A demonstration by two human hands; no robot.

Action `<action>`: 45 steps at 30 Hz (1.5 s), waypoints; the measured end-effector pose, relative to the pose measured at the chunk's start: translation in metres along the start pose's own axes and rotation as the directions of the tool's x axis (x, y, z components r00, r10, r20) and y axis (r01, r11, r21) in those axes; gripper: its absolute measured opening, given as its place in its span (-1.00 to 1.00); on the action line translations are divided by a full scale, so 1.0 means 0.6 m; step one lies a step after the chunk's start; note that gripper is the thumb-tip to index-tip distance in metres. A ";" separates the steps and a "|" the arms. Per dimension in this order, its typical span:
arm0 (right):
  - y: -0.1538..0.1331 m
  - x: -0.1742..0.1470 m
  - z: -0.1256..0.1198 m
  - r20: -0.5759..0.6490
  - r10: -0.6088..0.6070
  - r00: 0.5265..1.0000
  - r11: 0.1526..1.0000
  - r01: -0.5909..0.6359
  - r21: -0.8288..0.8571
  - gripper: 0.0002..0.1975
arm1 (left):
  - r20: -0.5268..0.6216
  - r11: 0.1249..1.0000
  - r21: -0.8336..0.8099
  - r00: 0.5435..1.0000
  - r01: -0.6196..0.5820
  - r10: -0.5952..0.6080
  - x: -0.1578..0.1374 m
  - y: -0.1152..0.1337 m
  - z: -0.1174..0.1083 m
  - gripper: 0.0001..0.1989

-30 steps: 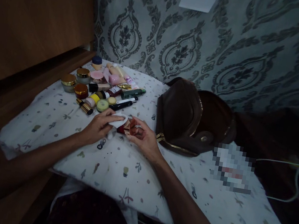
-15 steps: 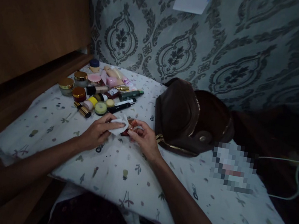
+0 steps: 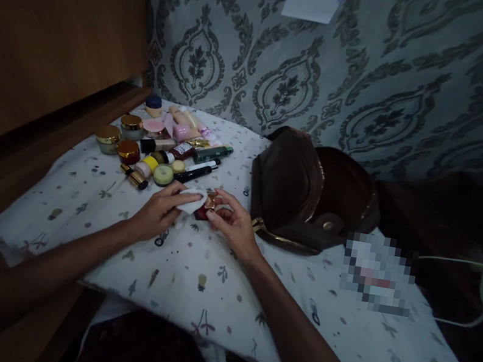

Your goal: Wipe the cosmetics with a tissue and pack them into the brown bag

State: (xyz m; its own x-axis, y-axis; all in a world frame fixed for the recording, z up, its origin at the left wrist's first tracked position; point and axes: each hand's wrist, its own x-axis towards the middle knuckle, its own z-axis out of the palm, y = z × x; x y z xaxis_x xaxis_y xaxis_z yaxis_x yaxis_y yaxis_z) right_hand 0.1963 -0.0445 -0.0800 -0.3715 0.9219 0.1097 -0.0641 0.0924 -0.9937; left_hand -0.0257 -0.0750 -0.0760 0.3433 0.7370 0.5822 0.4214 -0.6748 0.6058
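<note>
My left hand (image 3: 160,212) is closed on a crumpled white wipe (image 3: 192,200), which touches a small dark red bottle (image 3: 202,214) with a shiny gold-toned cap (image 3: 211,200). Between thumb and fingers, my right hand (image 3: 233,224) grips this bottle by its cap end. The wipe covers the bottle's left part. Just beyond my hands lie several cosmetics, among them a pale green round jar (image 3: 163,175), a black pen-like tube (image 3: 195,173) and a gold and black tube (image 3: 133,177).
An unzipped brown leather bag (image 3: 290,183) stands to the right, beside the patterned wall. Gold-lidded jars (image 3: 109,135) sit at the back left, near a wooden panel (image 3: 56,39). A blurred-out item (image 3: 376,275) and a white cable (image 3: 454,262) are at the right on the printed cloth (image 3: 185,295).
The wipe has shifted slightly on the bottle, and more of the gold-toned cap shows. Both hands stay in nearly the same place.
</note>
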 end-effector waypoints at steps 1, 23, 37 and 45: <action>0.000 -0.001 0.000 -0.001 -0.002 1.000 1.000 0.002 -0.008 -0.38 | -0.001 1.000 0.010 1.000 0.011 -0.011 0.000 -0.001 0.001 -0.45; 0.002 0.000 0.003 -0.034 0.026 0.999 0.999 -0.027 -0.026 -0.35 | 0.010 0.999 0.044 1.000 0.015 -0.016 -0.001 -0.001 -0.001 -0.46; -0.008 -0.001 0.008 -0.082 0.098 0.992 0.995 -0.098 0.012 -0.49 | 0.058 0.994 0.053 0.994 -0.100 0.097 -0.004 0.003 -0.005 -0.42; -0.007 0.001 0.009 -0.099 0.109 0.989 0.993 -0.113 -0.037 -0.49 | 0.083 0.991 0.011 0.988 -0.134 0.132 -0.001 0.011 -0.007 -0.44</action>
State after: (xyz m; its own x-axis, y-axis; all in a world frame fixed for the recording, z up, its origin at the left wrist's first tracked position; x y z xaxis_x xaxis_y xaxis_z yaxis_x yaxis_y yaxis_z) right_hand 0.1912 -0.0466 -0.0754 -0.2825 0.9593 -0.0022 0.0129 0.0015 -0.9999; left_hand -0.0267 -0.0801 -0.0702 0.4644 0.6419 0.6102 0.3810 -0.7668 0.5166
